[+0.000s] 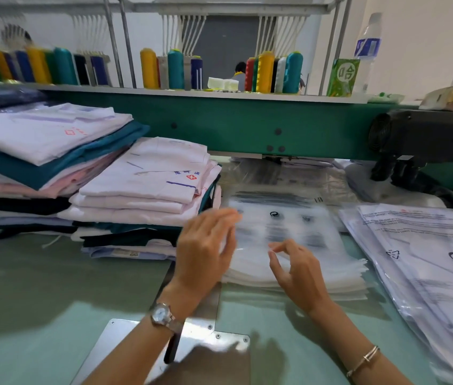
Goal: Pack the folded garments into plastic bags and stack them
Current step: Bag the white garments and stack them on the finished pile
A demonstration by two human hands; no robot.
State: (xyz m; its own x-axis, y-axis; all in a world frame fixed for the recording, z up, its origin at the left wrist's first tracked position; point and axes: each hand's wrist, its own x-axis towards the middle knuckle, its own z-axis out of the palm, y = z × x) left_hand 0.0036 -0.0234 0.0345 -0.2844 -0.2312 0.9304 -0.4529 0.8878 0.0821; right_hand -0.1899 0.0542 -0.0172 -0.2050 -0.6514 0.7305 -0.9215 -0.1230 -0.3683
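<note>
A stack of clear plastic bags [297, 226] with black print lies flat in the middle of the green table. My left hand [206, 245] hovers at the stack's left edge, fingers straight and blurred. Over the stack's near part is my right hand [294, 268], fingers loosely bent and holding nothing. Folded white garments [150, 179] are piled just left of the bags. A taller pile of white, teal and pink garments [39, 151] stands at the far left.
More printed plastic bags [425, 262] fan out on the right. A green machine beam [219, 126] crosses behind, with thread cones [264, 70] and a water bottle [367, 51] on its shelf. A black motor [419, 137] sits at the right. A metal plate [192, 337] is screwed to the table near me.
</note>
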